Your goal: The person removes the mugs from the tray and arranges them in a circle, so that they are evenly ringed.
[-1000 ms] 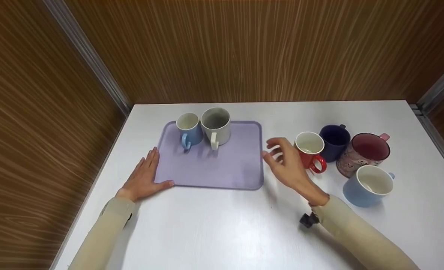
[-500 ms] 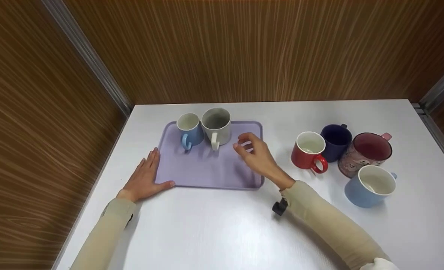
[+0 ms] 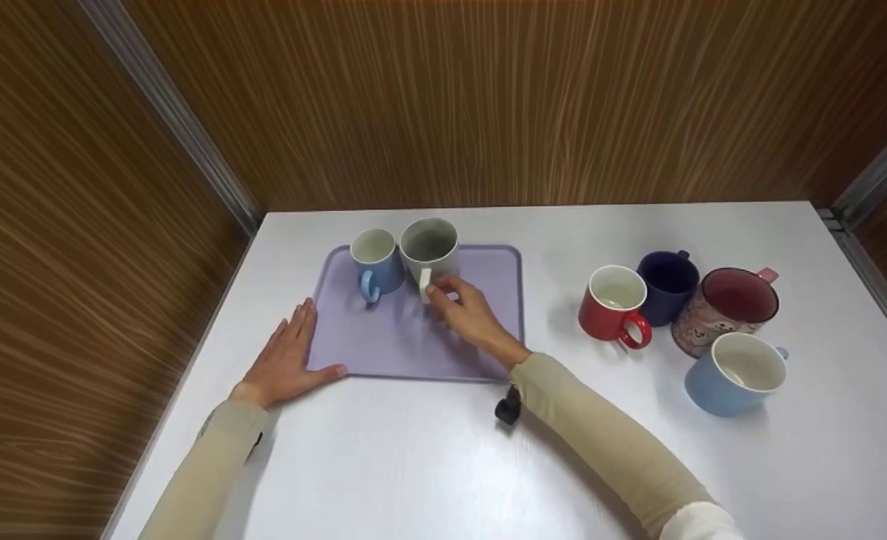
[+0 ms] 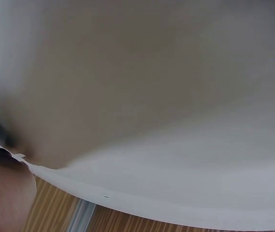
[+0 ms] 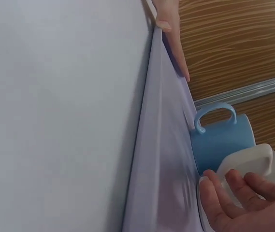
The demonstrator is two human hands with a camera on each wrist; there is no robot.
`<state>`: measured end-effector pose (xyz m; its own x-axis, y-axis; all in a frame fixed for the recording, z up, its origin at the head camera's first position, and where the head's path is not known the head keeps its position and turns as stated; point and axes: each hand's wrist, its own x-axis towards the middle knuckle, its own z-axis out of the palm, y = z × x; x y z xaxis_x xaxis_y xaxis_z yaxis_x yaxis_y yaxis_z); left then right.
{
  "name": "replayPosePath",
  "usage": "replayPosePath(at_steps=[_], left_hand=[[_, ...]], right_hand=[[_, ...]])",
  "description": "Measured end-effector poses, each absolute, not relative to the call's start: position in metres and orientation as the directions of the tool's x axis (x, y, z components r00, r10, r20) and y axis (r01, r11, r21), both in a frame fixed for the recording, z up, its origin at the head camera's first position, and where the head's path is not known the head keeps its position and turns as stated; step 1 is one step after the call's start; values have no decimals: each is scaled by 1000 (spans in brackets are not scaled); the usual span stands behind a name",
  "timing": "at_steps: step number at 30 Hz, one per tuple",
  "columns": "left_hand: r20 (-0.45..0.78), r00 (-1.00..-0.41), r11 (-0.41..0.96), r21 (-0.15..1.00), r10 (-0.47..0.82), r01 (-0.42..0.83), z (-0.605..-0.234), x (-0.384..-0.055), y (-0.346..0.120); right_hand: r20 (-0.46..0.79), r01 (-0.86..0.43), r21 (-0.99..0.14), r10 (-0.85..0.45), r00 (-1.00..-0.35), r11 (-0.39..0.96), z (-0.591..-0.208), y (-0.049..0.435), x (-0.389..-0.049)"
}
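Note:
A lilac tray lies on the white table with a small light-blue mug and a larger off-white mug standing side by side near its back edge. My right hand is at the off-white mug's handle, thumb on one side and bent fingers on the other. In the right wrist view some space shows between them. My left hand lies flat at the tray's left front corner, fingers along the side and thumb at the front edge. The left wrist view shows mostly blurred sleeve.
At the right of the table stand a red mug, a dark-blue mug, a pink patterned mug and a wide light-blue mug, close together. Wood-grain panels rise behind and at the left.
My right hand has moved left from beside the red mug, over the tray, to the off-white mug's handle. The left hand and the mugs have stayed in place.

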<state>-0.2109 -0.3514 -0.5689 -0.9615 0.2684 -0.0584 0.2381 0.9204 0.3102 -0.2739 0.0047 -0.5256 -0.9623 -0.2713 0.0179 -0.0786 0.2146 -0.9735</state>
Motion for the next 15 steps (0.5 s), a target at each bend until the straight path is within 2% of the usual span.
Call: replayPosePath(at_steps=[5, 9, 15], left_hand=[[-47, -962, 920, 310, 268, 241, -567, -210, -350], [-62, -964, 923, 310, 257, 226, -568, -210, -349], [-68, -965, 927, 301, 255, 224, -568, -212, -350]], right_hand=[[-24, -2, -995, -253, -967, 99, -527, -11, -278], [-82, 94, -995, -288, -954, -28, -529, -20, -280], [-150, 201, -972, -346, -926, -118, -529, -27, -282]])
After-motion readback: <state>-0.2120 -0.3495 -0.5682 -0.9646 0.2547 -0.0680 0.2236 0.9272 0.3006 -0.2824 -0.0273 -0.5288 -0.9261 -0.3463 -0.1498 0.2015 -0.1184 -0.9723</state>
